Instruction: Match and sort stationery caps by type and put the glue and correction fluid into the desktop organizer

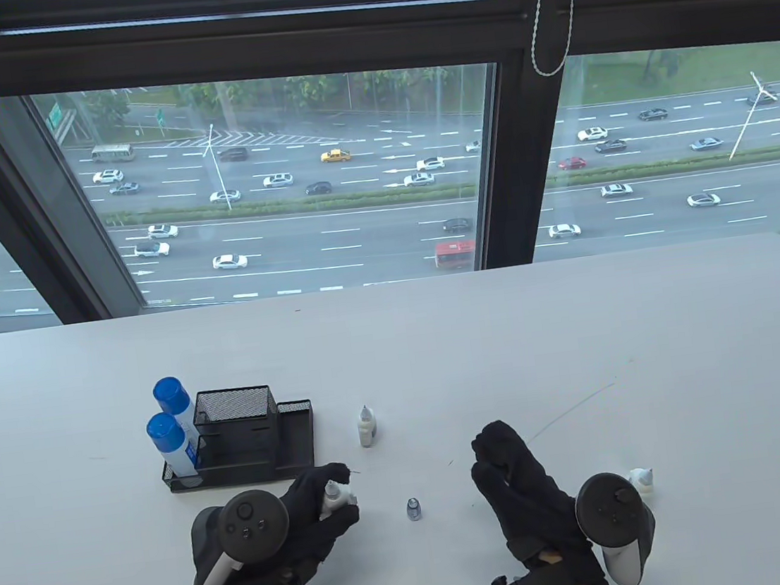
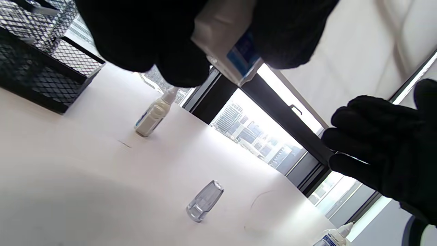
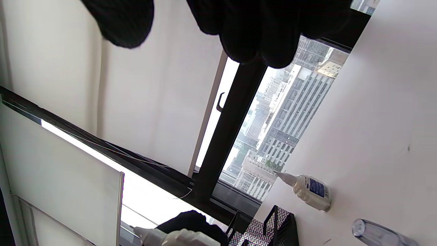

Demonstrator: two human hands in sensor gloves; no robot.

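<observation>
My left hand (image 1: 337,501) grips a small white bottle (image 1: 332,496) with a bare nozzle, just in front of the black mesh organizer (image 1: 293,441); the left wrist view shows its blue label (image 2: 228,44) between my fingers. A clear cap (image 1: 413,508) stands on the table between my hands, also visible from the left wrist (image 2: 204,201). A second uncapped small bottle (image 1: 367,427) stands right of the organizer. My right hand (image 1: 498,453) hovers open and holds nothing. A third small bottle (image 1: 642,480) stands beside my right wrist.
Two blue-capped glue bottles (image 1: 169,433) stand in the organizer's left compartment. The white table (image 1: 582,354) ends at a window frame at the back and curves off at the right. Faint pen marks cross the table right of my right hand.
</observation>
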